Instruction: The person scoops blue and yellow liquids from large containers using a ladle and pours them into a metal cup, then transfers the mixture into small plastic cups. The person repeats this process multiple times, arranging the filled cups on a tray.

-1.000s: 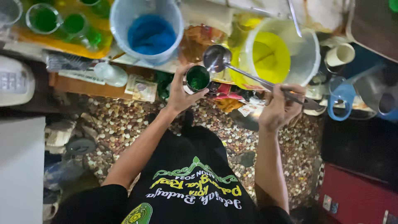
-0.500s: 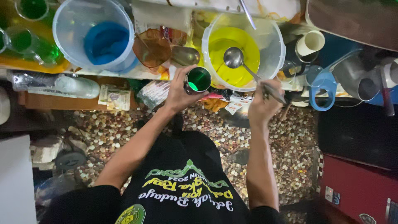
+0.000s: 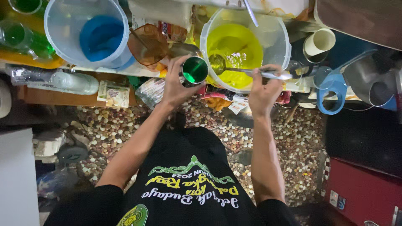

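Observation:
My left hand (image 3: 176, 83) grips a clear cup of green liquid (image 3: 194, 70), held upright just left of a translucent bucket (image 3: 279, 42) filled with yellow liquid (image 3: 234, 50). My right hand (image 3: 264, 90) holds the handle of a metal ladle (image 3: 251, 72). The ladle's bowl sits inside the bucket at its near left side, over the yellow liquid and close beside the cup.
A second translucent bucket with blue liquid (image 3: 100, 37) stands at the left, an orange plastic scoop (image 3: 148, 44) beside it. Green-filled cups (image 3: 29, 37) rest on a yellow tray far left. A blue mug (image 3: 331, 94), a white cup (image 3: 320, 42) and metal pots (image 3: 372, 81) sit right. Pebbled floor below.
The ladle's bowl has moved from above the bucket's rim down into the yellow bucket, next to the green cup. My left hand still holds the cup. The camera view has shifted.

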